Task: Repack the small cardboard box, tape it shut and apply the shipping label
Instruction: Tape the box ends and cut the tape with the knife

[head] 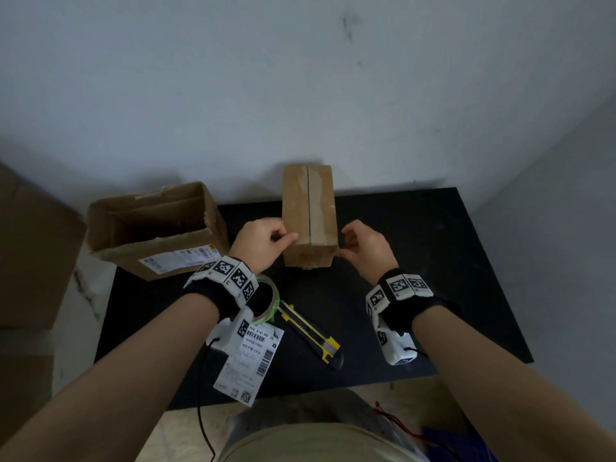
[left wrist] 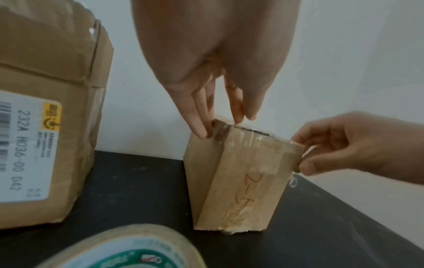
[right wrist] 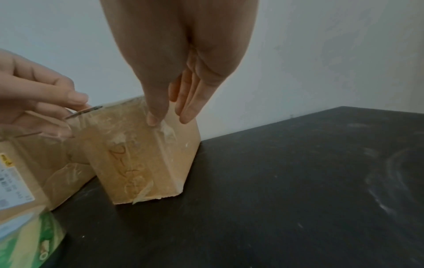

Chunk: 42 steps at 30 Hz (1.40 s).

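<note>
Head view: the small cardboard box [head: 308, 215] stands on end at the far middle of the black bench [head: 433, 261], its top flaps closed along a central seam. The left hand [head: 263, 241] pinches the near left top edge; the right hand [head: 363, 245] is curled at the near right corner. A tape roll [head: 266, 300], a utility knife [head: 311, 331] and the shipping label [head: 250, 358] lie nearer the person. A larger open carton [head: 156, 228] sits to the left.

Left wrist view: the left fingertips [left wrist: 201, 130] bear on the box's top corner, where old clear tape covers the cardboard. The right hand [left wrist: 344, 143] pinches the opposite top corner between thumb and fingers.

Right wrist view: the right thumb [right wrist: 153, 117] presses a loose tape remnant on the box edge; the other fingers hang just beside the side wall.

Handling judgement: the box appears light and fairly stiff, but tall and narrow, so it could tip. Taped faces are likely slick. Grip bare cardboard on opposite side walls, low, and avoid frayed corners.
</note>
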Tool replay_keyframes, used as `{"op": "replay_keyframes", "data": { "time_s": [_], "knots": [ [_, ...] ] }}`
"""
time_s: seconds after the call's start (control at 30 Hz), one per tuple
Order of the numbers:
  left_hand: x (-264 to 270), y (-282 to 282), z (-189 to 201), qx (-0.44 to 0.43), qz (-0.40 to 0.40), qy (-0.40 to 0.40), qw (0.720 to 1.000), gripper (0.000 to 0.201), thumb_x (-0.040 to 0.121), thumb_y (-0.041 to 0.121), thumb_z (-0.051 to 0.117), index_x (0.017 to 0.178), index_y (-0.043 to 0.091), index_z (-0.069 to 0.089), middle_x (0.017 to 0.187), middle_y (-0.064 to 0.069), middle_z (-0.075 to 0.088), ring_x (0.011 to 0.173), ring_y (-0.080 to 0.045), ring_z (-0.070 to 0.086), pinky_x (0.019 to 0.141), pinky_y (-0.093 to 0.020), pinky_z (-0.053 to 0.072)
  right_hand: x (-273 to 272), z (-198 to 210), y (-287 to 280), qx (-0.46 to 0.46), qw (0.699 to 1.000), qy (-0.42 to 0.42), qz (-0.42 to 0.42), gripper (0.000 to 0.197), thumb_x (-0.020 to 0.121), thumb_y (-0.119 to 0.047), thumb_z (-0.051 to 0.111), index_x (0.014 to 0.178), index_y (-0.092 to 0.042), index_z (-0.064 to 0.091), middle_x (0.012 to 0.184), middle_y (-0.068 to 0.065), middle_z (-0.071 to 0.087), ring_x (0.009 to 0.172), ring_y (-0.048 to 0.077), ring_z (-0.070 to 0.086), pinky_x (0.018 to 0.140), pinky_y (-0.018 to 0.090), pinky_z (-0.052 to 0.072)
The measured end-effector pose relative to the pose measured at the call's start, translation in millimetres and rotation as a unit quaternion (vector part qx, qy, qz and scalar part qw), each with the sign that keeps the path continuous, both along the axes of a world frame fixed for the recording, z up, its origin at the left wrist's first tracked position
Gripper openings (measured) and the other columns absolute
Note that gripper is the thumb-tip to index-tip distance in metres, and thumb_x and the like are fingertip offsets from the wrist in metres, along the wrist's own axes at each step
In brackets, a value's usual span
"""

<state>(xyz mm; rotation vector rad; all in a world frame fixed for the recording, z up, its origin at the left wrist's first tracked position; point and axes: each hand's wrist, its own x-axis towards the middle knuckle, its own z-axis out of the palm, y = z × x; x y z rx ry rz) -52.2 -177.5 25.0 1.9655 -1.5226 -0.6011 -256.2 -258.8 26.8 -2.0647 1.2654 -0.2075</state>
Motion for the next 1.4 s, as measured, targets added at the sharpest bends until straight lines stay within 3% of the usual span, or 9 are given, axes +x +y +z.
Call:
{"op": "replay_keyframes", "data": {
  "time_s": [0.13, 0.23, 0.33, 0.53, 0.7, 0.8, 0.93, 1.17, 1.4],
  "knots": [
    [-6, -6, 0, 0.003, 0.002, -0.006, 1.0, 0.01, 0.084, 0.024, 0.066, 0.092, 0.018, 0.063, 0.104, 0.001, 0.06, 0.095, -0.014, 0.058, 0.087, -0.04, 0.051, -6, -3, 0, 0.047, 0.999, 0.014, -0.016, 0.038, 0.09, -0.008, 0.057, 0.126, -0.017, 0.053, 0.123, 0.002, 0.059, 0.115, 0.015, 0.056, 0.099, 0.03, 0.046],
    [-13, -6, 0, 0.037, -0.001, -0.008, 0.999, 0.033, 0.088, 0.022, 0.061, 0.121, 0.017, 0.059, 0.136, -0.004, 0.047, 0.122, -0.019, 0.049, 0.103, -0.039, 0.043, -2, -7, 4, 0.08, 0.997, 0.013, -0.015, 0.035, 0.093, -0.004, 0.046, 0.123, -0.017, 0.058, 0.119, 0.005, 0.063, 0.113, 0.019, 0.058, 0.098, 0.031, 0.045],
    [-18, -4, 1, 0.039, 0.017, 0.008, 0.999, 0.038, 0.09, 0.02, 0.06, 0.127, 0.015, 0.057, 0.145, -0.004, 0.04, 0.13, -0.02, 0.042, 0.108, -0.036, 0.037, 3, -10, 9, 0.101, 0.994, 0.002, -0.032, 0.042, 0.09, 0.002, 0.042, 0.122, -0.018, 0.061, 0.116, 0.008, 0.065, 0.113, 0.023, 0.058, 0.099, 0.033, 0.045],
    [-20, 0, -4, 0.038, 0.043, 0.07, 0.996, 0.043, 0.09, 0.019, 0.06, 0.132, 0.016, 0.051, 0.143, -0.005, 0.044, 0.13, -0.022, 0.044, 0.107, -0.039, 0.039, 8, -12, 16, 0.165, 0.985, -0.029, -0.028, 0.056, 0.083, 0.007, 0.039, 0.134, -0.015, 0.049, 0.129, 0.012, 0.058, 0.123, 0.027, 0.051, 0.105, 0.042, 0.041],
    [-18, 0, -4, 0.07, 0.074, 0.117, 0.988, 0.064, 0.09, 0.025, 0.06, 0.145, 0.02, 0.028, 0.142, -0.006, 0.045, 0.128, -0.023, 0.046, 0.105, -0.044, 0.041, 0, -8, 8, 0.13, 0.985, -0.049, -0.098, 0.049, 0.09, 0.001, 0.041, 0.136, -0.015, 0.048, 0.137, 0.008, 0.052, 0.128, 0.022, 0.047, 0.106, 0.034, 0.038],
    [-18, 0, -7, 0.085, 0.097, 0.134, 0.983, 0.052, 0.094, 0.031, 0.051, 0.141, 0.013, 0.037, 0.135, -0.01, 0.052, 0.122, -0.024, 0.051, 0.103, -0.043, 0.042, 6, -4, 7, 0.096, 0.981, -0.123, -0.116, 0.042, 0.095, -0.011, 0.045, 0.137, -0.017, 0.045, 0.134, 0.005, 0.053, 0.125, 0.018, 0.05, 0.105, 0.031, 0.04],
    [-15, -2, -17, 0.087, 0.145, 0.174, 0.97, 0.034, 0.101, 0.032, 0.032, 0.123, 0.015, 0.052, 0.113, -0.01, 0.062, 0.1, -0.025, 0.061, 0.091, -0.048, 0.049, 21, 5, 9, 0.016, 0.988, -0.137, -0.064, 0.044, 0.095, -0.019, 0.048, 0.139, -0.019, 0.043, 0.139, 0.002, 0.045, 0.127, 0.016, 0.045, 0.106, 0.036, 0.041],
    [-18, -10, -34, 0.159, 0.215, 0.279, 0.922, 0.033, 0.1, 0.03, 0.037, 0.123, 0.01, 0.051, 0.09, -0.003, 0.057, 0.093, -0.025, 0.059, 0.087, -0.045, 0.051, 24, 8, 11, -0.107, 0.99, -0.022, 0.087, 0.042, 0.097, -0.019, 0.046, 0.139, -0.015, 0.044, 0.151, 0.0, 0.034, 0.139, 0.014, 0.031, 0.114, 0.03, 0.027],
    [-21, -16, -43, 0.215, 0.246, 0.371, 0.869, 0.046, 0.098, 0.039, 0.04, 0.132, 0.008, 0.045, 0.128, -0.014, 0.054, 0.107, -0.027, 0.057, 0.09, -0.039, 0.047, 2, 4, 7, -0.127, 0.99, 0.006, 0.054, 0.043, 0.098, -0.024, 0.045, 0.14, -0.017, 0.041, 0.149, -0.002, 0.037, 0.139, 0.011, 0.029, 0.109, 0.019, 0.015]
  ]
}}
